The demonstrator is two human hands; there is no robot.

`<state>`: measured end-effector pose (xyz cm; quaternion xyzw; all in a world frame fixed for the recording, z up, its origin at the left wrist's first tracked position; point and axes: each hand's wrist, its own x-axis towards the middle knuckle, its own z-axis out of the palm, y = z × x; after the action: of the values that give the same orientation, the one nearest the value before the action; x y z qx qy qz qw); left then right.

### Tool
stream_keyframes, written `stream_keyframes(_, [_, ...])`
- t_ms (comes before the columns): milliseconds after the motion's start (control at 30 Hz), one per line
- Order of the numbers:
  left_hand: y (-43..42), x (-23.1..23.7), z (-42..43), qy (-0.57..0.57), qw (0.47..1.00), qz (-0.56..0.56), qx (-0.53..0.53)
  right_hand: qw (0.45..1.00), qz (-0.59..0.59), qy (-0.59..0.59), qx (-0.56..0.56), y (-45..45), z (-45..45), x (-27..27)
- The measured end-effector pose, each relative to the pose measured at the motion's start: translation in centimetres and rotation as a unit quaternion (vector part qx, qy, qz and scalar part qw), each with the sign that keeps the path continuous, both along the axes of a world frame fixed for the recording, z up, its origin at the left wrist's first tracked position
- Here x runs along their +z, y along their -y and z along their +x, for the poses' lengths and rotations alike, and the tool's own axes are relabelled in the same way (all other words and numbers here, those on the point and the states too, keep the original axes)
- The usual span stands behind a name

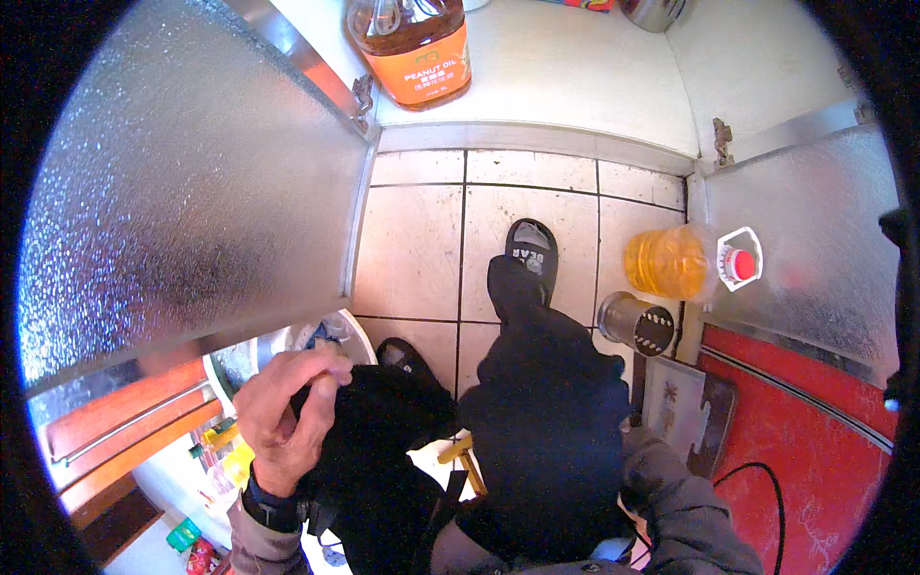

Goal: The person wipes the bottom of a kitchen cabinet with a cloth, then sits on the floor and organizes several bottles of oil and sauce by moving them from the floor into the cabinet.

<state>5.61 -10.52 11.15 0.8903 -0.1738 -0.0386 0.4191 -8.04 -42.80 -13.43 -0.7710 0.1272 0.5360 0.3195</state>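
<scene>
My left hand is raised at the lower left, thumb and fingers drawn together, with no held thing visible between them. A dark watch band circles that wrist. Just beyond the fingers is a round white bin, partly hidden by the hand and the frosted glass door. My right hand is out of view; only its grey-brown sleeve shows beside my dark-clothed knee. Ahead is an open low cabinet with a white shelf. A large peanut oil bottle with an orange label stands at its left.
On the right, a red-capped bottle of yellow oil and a metal cylinder with holes stand on the tiled floor. A second glass door opens there. A metal pot sits deep in the cabinet. A black cable hangs lower right.
</scene>
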Motion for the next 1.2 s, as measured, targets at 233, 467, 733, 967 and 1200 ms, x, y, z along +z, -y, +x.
stream_keyframes(233, [0.3,-0.8,0.0,0.043,0.997,-0.055,-0.028,0.997,-0.029,0.051,0.059,1.3,2.3,2.0])
stream_keyframes(467, [-0.1,-0.8,-0.6,0.077,0.996,-0.051,-0.008,0.892,-0.061,0.447,-0.012,4.8,9.7,7.8])
stream_keyframes(733, [-0.8,-1.0,-1.0,0.077,0.991,-0.107,0.028,0.764,0.210,0.547,-0.270,0.6,13.2,26.0])
stream_keyframes(967, [-3.0,0.2,-2.3,0.054,0.957,-0.247,0.140,0.698,0.016,0.712,0.079,-3.0,9.3,28.9])
stream_keyframes(1200, [-10.1,1.5,-10.5,0.017,0.948,-0.202,0.247,0.724,0.050,0.688,0.016,-2.6,8.4,29.0])
